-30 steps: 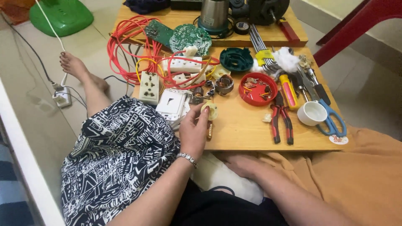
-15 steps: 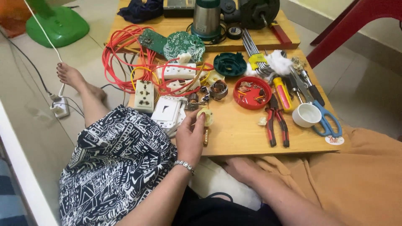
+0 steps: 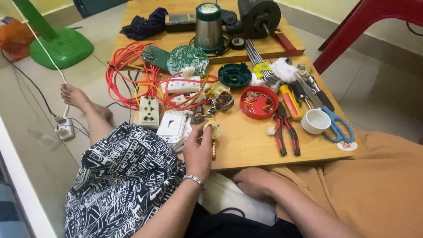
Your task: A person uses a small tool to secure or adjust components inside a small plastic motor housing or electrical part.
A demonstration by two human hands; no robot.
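Resting below the table edge, the right hand [image 3: 253,183] lies loosely curled on the lap, holding nothing. Nearer the work, the left hand [image 3: 198,147] pinches a small pale yellow disc [image 3: 214,128] at its fingertips, just above the table [image 3: 246,145]. Beyond the fingers sit a white switch plate [image 3: 172,125] and a red dish [image 3: 259,102].

Left hand [image 3: 199,147] raised, fingertips pinched together; right hand [image 3: 253,183] low, loosely curled, resting.

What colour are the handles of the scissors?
The scissors have blue handles, seen best in the head view at the table's right edge.
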